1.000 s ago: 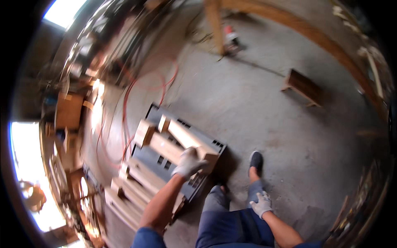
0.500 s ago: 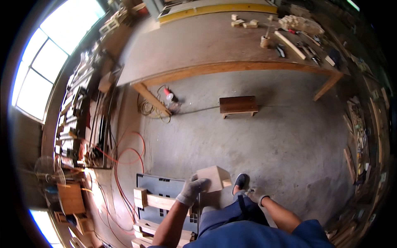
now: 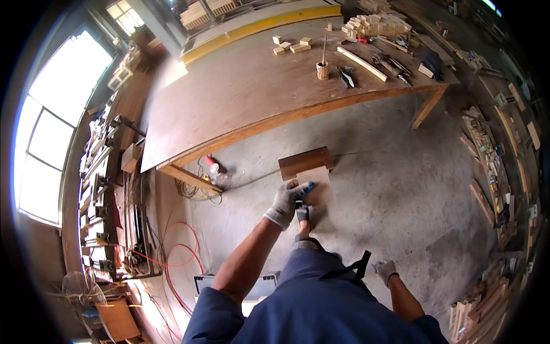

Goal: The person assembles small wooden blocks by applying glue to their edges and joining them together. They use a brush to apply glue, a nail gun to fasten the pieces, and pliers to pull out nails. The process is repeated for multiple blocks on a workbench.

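Note:
My left hand [image 3: 286, 202], in a grey work glove, is closed on a pale box-shaped wooden piece [image 3: 314, 179]. It carries the piece out in front of me, where it overlaps the front of a low dark-brown stool [image 3: 305, 162] on the floor. I cannot tell whether piece and stool touch. Bluish patches show at the glove's fingertips. My right hand [image 3: 385, 270], also gloved, hangs low at my right side with its fingers curled. What it holds, if anything, is too small to make out.
Ahead stands a large wooden worktable [image 3: 240, 97] bearing small wood blocks [image 3: 292, 45], a brush pot [image 3: 322, 71] and hand tools. A red-ended power tool [image 3: 212, 164] and cable lie by its left leg. Orange hoses [image 3: 182, 246] loop at left; stacked lumber [image 3: 481, 309] lines the right.
I have moved forward toward the stool and table. My left hand has carried the box-shaped piece ahead, over the stool's front. My right hand has swung out to my right side.

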